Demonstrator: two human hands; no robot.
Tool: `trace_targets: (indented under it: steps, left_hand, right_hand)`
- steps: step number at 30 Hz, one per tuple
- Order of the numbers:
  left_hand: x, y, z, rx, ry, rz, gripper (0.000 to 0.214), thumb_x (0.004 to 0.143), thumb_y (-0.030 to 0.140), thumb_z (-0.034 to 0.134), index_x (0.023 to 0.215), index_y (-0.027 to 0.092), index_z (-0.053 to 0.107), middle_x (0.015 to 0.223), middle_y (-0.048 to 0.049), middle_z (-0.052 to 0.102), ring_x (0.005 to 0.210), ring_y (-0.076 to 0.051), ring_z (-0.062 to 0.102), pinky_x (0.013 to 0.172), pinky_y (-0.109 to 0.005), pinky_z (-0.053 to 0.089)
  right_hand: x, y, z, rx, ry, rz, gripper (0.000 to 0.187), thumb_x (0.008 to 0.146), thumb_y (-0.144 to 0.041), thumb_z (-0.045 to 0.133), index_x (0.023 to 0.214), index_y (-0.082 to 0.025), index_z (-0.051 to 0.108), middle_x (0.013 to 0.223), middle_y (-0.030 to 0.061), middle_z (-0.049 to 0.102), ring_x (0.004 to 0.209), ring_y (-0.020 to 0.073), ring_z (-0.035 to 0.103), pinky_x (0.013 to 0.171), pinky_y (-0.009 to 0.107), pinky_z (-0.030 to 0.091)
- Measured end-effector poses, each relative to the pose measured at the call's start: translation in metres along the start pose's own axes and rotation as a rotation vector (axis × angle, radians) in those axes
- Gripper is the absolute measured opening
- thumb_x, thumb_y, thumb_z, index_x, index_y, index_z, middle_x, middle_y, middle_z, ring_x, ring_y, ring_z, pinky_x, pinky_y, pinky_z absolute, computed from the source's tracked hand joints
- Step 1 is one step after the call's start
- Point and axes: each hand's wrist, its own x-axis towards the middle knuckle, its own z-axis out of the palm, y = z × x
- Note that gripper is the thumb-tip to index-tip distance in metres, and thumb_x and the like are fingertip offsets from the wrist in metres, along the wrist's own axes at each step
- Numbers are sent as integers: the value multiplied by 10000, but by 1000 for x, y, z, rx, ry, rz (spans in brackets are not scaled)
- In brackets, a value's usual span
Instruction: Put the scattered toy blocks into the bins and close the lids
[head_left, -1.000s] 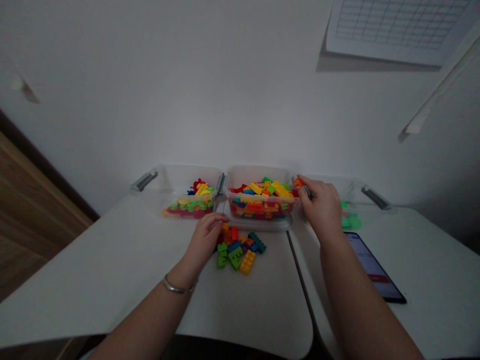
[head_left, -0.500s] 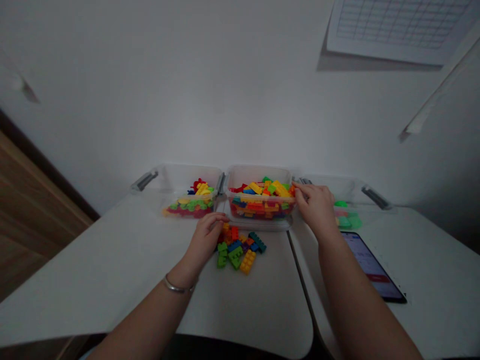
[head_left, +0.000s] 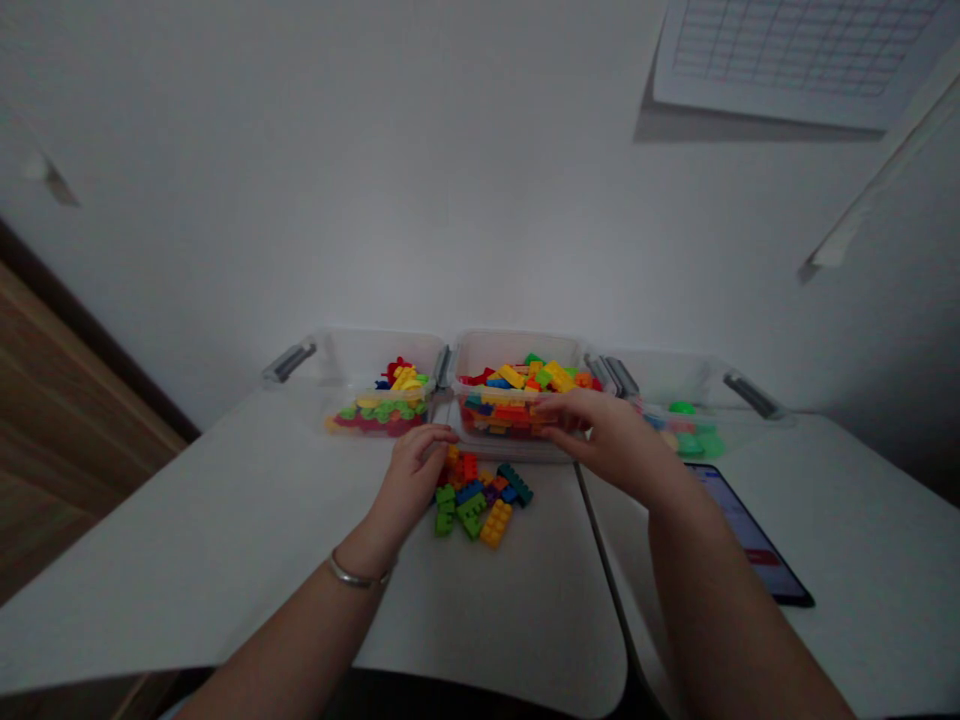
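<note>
My left hand (head_left: 415, 468) rests on the left edge of a loose pile of coloured bricks (head_left: 480, 498) on the white table (head_left: 247, 540). Its fingers curl down over the pile, and what they grip is hidden. My right hand (head_left: 604, 440) hovers in front of the middle clear bin (head_left: 517, 345), which is full of mixed bricks. That hand's fingers stretch out to the left across the bin's front wall with nothing in them. A silver bracelet (head_left: 352, 574) circles my left wrist.
A left clear bin (head_left: 352, 350) holds fewer bricks. A right clear bin (head_left: 694, 375) holds green and pink pieces. A lit phone (head_left: 754, 545) lies right of my right forearm. A seam (head_left: 604, 570) splits two tabletops. A chart (head_left: 795, 60) hangs on the wall.
My right hand held an orange brick above the gap between the middle and right bins. It has moved left and down in front of the middle bin, and the brick is out of it. My left hand stayed put.
</note>
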Motion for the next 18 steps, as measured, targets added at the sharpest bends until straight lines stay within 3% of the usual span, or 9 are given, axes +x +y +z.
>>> trace_targets:
  steps: [3,5,10,18]
  left_hand:
    - [-1,2,0,111,-33,64,242,815,333,515,878,236,727,1059,-80,711,1104,-279,589,1043,-465,383]
    - [-2,2,1,169,-55,106,255,831,328,499,907,232,722,1067,-80,706,1100,-274,587,1033,-465,391]
    - [-4,1,2,238,-99,193,268,847,294,484,957,220,716,1086,-85,694,1081,-265,586,994,-464,421]
    - [-4,2,2,296,-138,260,272,868,242,473,969,189,720,1080,-96,691,1051,-261,592,956,-473,457]
  right_hand:
    - [-3,-11,14,-92,-339,44,274,826,-324,642,1084,-256,705,1041,36,735,923,208,679,782,312,517]
    - [-4,-15,26,-175,-472,83,304,806,-356,668,1091,-256,706,1018,45,744,904,234,692,759,323,525]
    - [-2,-23,50,-354,-557,131,288,795,-375,669,1010,-194,734,978,113,749,901,302,708,729,359,547]
    - [3,-30,51,-397,-581,166,265,845,-290,572,978,-137,743,960,151,746,901,309,709,735,369,550]
